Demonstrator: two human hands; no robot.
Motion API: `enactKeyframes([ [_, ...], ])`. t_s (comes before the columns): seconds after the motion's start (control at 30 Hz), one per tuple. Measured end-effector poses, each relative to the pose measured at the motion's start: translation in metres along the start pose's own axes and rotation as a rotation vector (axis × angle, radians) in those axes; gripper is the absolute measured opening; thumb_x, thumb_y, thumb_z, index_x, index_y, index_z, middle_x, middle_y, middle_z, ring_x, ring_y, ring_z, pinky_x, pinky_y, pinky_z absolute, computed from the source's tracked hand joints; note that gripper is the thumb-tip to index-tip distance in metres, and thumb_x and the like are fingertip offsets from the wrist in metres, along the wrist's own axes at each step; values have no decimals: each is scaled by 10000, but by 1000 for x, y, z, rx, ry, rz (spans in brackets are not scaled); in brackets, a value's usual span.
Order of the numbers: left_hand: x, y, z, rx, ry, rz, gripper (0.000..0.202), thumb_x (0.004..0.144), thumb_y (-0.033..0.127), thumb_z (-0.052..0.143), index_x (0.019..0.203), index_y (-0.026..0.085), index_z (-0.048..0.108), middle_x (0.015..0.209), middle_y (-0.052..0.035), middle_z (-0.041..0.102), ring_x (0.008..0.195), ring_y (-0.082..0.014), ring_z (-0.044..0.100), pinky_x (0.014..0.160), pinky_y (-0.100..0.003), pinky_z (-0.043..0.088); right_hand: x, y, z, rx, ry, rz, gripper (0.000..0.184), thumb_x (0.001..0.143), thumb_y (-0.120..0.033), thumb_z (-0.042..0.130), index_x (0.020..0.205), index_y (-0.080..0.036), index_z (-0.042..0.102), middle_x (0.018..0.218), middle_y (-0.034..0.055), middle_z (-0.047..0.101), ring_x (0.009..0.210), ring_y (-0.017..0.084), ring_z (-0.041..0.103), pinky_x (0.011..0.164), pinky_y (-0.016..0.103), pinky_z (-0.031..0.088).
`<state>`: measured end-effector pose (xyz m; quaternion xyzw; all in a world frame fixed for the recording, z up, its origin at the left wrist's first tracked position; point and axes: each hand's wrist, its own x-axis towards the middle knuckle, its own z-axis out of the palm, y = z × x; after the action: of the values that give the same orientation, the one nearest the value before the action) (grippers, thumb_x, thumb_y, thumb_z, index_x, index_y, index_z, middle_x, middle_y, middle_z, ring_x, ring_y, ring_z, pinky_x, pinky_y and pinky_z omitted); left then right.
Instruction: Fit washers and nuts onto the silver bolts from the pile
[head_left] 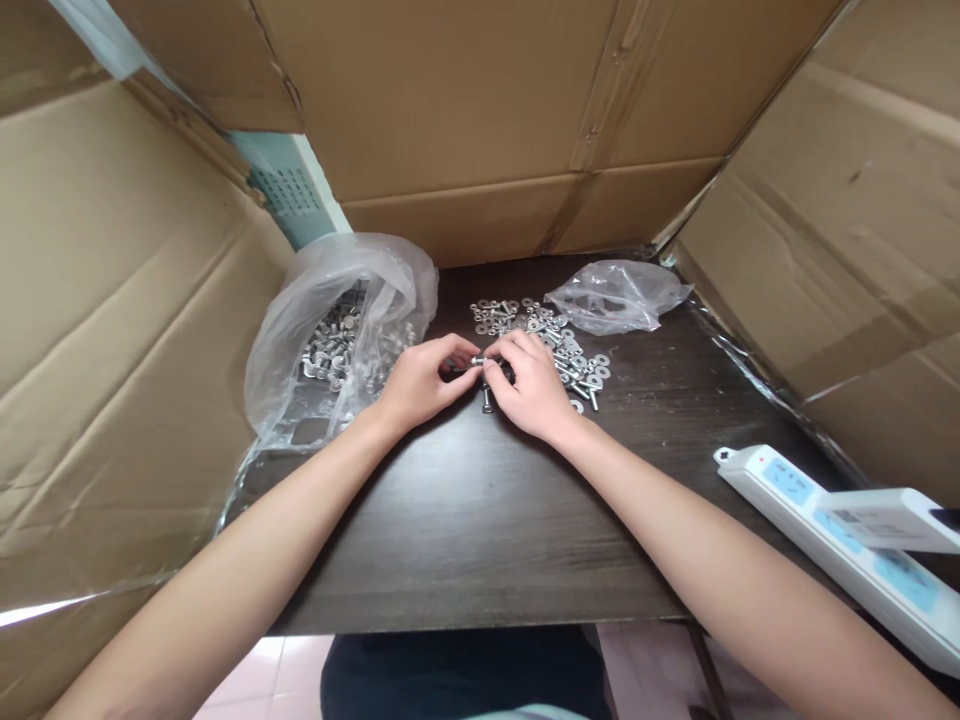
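My left hand [424,380] and my right hand [529,385] meet over the middle of the dark wooden table [465,530]. Both pinch a small silver bolt [478,361] between their fingertips. A second bolt [487,402] lies on the table just below the hands. Behind my right hand spreads a loose pile of washers and bolts [551,340]. To the left of my left hand sits a clear plastic bag of bolts [337,335], its mouth open towards me.
A crumpled clear bag [615,295] lies at the back right of the pile. A white power strip [840,540] rests at the table's right edge. Cardboard walls [517,110] enclose the table on the left, back and right.
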<state>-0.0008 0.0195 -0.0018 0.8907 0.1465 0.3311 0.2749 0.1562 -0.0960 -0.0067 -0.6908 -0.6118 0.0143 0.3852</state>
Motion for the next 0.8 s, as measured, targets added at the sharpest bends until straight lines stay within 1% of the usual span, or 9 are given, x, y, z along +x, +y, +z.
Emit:
enactKeyframes([
  [0.3, 0, -1, 0, 0, 0, 9, 149, 914, 254, 723, 1043, 187, 693, 921, -22, 777, 799, -149, 730, 733, -254, 588, 0, -1, 0, 3, -3, 10, 164, 976, -290, 509, 937, -222, 653, 1070, 96, 667, 1068, 287, 580, 921, 457, 417],
  [0.5, 0, 0, 0, 10, -2, 9, 130, 921, 271, 713, 1022, 191, 691, 918, -28, 775, 795, -157, 730, 735, -266, 593, 0, -2, -2, 10, -9, 15, 145, 969, -277, 511, 976, -230, 647, 1086, 94, 676, 1080, 292, 583, 930, 456, 417],
  [0.8, 0, 0, 0, 16, -5, 14, 134, 920, 257, 708, 1035, 189, 694, 919, -26, 776, 791, -152, 727, 726, -257, 589, 1, -2, -1, 3, -16, 15, 175, 986, -273, 506, 930, -219, 663, 1062, 90, 662, 1072, 278, 578, 933, 451, 410],
])
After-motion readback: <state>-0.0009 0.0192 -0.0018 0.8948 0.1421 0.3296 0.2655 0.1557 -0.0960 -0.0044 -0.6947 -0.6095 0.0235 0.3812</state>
